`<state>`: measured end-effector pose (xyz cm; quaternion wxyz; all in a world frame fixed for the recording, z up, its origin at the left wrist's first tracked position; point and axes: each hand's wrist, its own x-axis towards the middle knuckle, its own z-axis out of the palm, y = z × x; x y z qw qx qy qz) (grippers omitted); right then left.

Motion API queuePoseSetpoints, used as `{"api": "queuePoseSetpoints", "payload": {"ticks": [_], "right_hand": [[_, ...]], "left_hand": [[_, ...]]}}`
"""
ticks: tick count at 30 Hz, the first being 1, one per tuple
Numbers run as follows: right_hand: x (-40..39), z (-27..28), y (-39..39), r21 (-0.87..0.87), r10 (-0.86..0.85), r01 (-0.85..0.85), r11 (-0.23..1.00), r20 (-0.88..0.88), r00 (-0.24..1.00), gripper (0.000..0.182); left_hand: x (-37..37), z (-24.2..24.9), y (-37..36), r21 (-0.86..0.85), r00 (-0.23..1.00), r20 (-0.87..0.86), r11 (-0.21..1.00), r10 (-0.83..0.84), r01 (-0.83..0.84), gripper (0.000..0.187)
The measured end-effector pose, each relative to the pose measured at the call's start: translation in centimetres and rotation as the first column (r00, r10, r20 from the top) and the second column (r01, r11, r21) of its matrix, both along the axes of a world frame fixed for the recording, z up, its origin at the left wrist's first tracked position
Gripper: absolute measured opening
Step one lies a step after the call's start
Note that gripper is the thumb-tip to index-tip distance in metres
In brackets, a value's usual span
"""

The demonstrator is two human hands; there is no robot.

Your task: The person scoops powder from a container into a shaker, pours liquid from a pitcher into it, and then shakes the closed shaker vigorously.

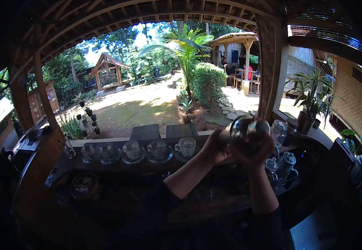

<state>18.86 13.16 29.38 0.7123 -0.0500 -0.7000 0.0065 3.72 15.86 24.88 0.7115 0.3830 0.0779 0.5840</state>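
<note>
Held up over the right part of the counter is a shiny, rounded dark vessel [242, 125], its surface full of reflections. My left hand [217, 146] wraps its left side, and my right hand [254, 149] grips it from the right and below. Much of the vessel is covered by the fingers, and I cannot tell its exact kind. Left of my hands, several clear glass cups stand on saucers in a row, the nearest being a glass cup [186, 146] beside my left wrist. Just right of my right hand are a lidded glass jar [279, 130] and a glass mug [288, 161].
The dark wooden counter [118, 173] curves across in front of me. On its left lies a round dark lettered object [84, 186]. A potted plant [308, 102] stands at the right ledge. Outside, people sit under a shelter [235, 39] beyond the yard.
</note>
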Motion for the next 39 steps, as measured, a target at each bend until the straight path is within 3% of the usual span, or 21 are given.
{"api": "queuePoseSetpoints", "payload": {"ticks": [1, 3, 4, 7, 9, 11, 14, 18, 21, 23, 24, 25, 26, 28, 29, 31, 33, 35, 37, 38, 39], "right_hand": [[-0.6, -0.1, 0.7, -0.266, 0.001, -0.008, 0.964, -0.026, 1.0, 0.102], [-0.4, -0.6, -0.5, -0.185, 0.064, -0.074, 0.98, -0.058, 0.996, 0.095], [-1.0, 1.2, -3.0, 0.095, 0.115, -0.11, 0.989, -0.051, 0.992, 0.091], [-1.5, 3.1, -11.4, 0.604, 0.252, -0.367, 0.707, 0.27, 0.929, 0.074], [-3.8, 1.5, -13.4, 0.784, 0.129, -0.344, 0.516, 0.326, 0.936, 0.058], [-7.1, 1.7, -13.3, 0.669, 0.272, -0.497, 0.553, 0.419, 0.866, 0.046], [-11.7, 0.3, -11.2, 0.354, 0.358, -0.585, 0.729, 0.532, 0.768, 0.06], [-15.7, -0.2, -13.7, 0.079, 0.54, -0.641, 0.764, 0.466, 0.701, 0.046], [-13.3, -0.4, -20.0, 0.595, 0.367, -0.728, 0.339, 0.629, 0.685, 0.049], [-13.7, -1.0, -21.2, 0.649, 0.371, -0.706, 0.283, 0.604, 0.705, 0.049], [-15.3, -0.4, -20.4, 0.568, 0.444, -0.753, 0.332, 0.61, 0.656, 0.052], [-17.7, 0.4, -19.0, 0.474, 0.514, -0.797, 0.373, 0.61, 0.603, 0.056], [-20.2, 0.1, -17.3, 0.334, 0.56, -0.787, 0.519, 0.563, 0.608, 0.061], [-24.1, -1.6, -14.7, -0.137, 0.707, -0.738, 0.661, 0.442, 0.552, 0.07], [-25.1, -2.1, -14.2, -0.436, 0.797, -0.668, 0.603, 0.334, 0.502, 0.074], [-23.7, -1.1, -16.0, -0.072, 0.727, -0.776, 0.626, 0.414, 0.548, 0.07], [-20.8, 0.1, -19.4, 0.377, 0.586, -0.84, 0.391, 0.601, 0.543, 0.049], [-18.7, -0.8, -21.5, 0.463, 0.561, -0.853, 0.239, 0.652, 0.511, 0.043], [-19.8, -1.5, -21.2, 0.513, 0.553, -0.834, 0.205, 0.642, 0.531, 0.042], [-21.8, -1.2, -19.8, 0.453, 0.551, -0.842, 0.294, 0.639, 0.536, 0.043], [-24.2, -2.2, -18.3, 0.218, 0.633, -0.891, 0.397, 0.638, 0.439, 0.047]], "left_hand": [[0.9, 2.2, -3.7, -0.401, 0.978, -0.002, 0.896, 0.209, -0.192, 0.045], [0.3, 2.1, -6.1, -0.25, 0.989, 0.068, 0.962, 0.128, -0.108, 0.043], [-0.4, 3.0, -7.3, -0.164, 0.994, 0.102, 0.986, 0.039, -0.022, 0.041], [-2.3, 4.3, -12.1, 0.194, 0.984, 0.149, 0.979, -0.092, 0.062, 0.032], [-3.6, 3.8, -14.4, 0.353, 0.955, 0.222, 0.929, -0.198, 0.11, 0.03], [-7.1, 1.7, -15.0, 0.252, 0.945, 0.298, 0.966, -0.132, 0.056, 0.029], [-10.7, -5.2, -15.6, -0.146, 0.826, 0.556, 0.989, 0.095, -0.016, 0.03], [-11.4, -3.7, -21.9, -0.259, 0.777, 0.538, 0.941, 0.327, -0.216, 0.031], [-13.7, -3.1, -24.2, 0.418, 0.91, 0.411, 0.899, -0.059, -0.131, 0.036], [-13.8, -2.4, -26.2, 0.457, 0.935, 0.351, 0.88, -0.045, -0.13, 0.033], [-15.5, -3.7, -26.1, 0.319, 0.898, 0.436, 0.943, -0.06, -0.092, 0.031], [-16.0, -4.1, -26.5, -0.039, 0.827, 0.519, 0.972, 0.217, -0.231, 0.03], [-15.2, -4.8, -24.3, 0.329, 0.622, 0.722, 0.941, -0.303, 0.077, 0.029], [-17.2, -7.6, -22.9, 0.099, 0.644, 0.764, 0.993, -0.036, -0.062, 0.027], [-19.2, -9.2, -24.3, -0.421, 0.66, 0.335, 0.733, 0.673, -0.534, 0.027], [-19.6, -8.8, -25.9, -0.329, 0.663, 0.387, 0.768, 0.641, -0.55, 0.031], [-18.6, -7.2, -28.3, -0.059, 0.77, 0.589, 0.963, 0.245, -0.261, 0.032], [-17.5, -5.8, -29.3, 0.4, 0.909, 0.41, 0.88, 0.077, -0.256, 0.038], [-18.4, -6.1, -29.5, 0.288, 0.863, 0.495, 0.916, 0.106, -0.278, 0.036], [-18.5, -6.2, -29.6, -0.084, 0.725, 0.619, 0.943, 0.303, -0.323, 0.033], [-18.5, -7.1, -28.9, -0.093, 0.719, 0.621, 0.94, 0.311, -0.327, 0.033]]}}
